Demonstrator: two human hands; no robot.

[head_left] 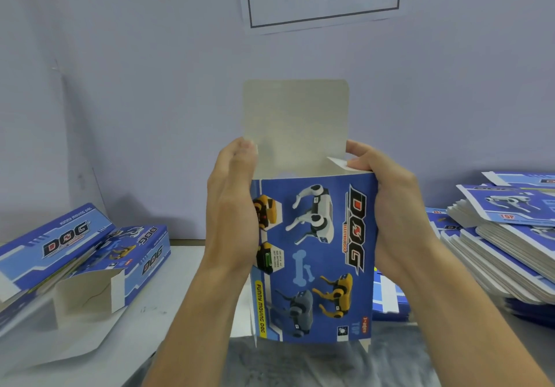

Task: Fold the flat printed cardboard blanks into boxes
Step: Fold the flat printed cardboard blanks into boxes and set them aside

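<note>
Blue printed cardboard box (312,254), opened into a tube and held upright above the white table (186,266), its plain grey top flap (295,116) raised, gripped on either side by the left hand (232,206) and right hand (390,206), between folded blue boxes (84,254) and stacked flat blanks (507,236).

Blue printed dog box (312,254) stands upright, opened, its grey top flap (295,122) raised.
</note>
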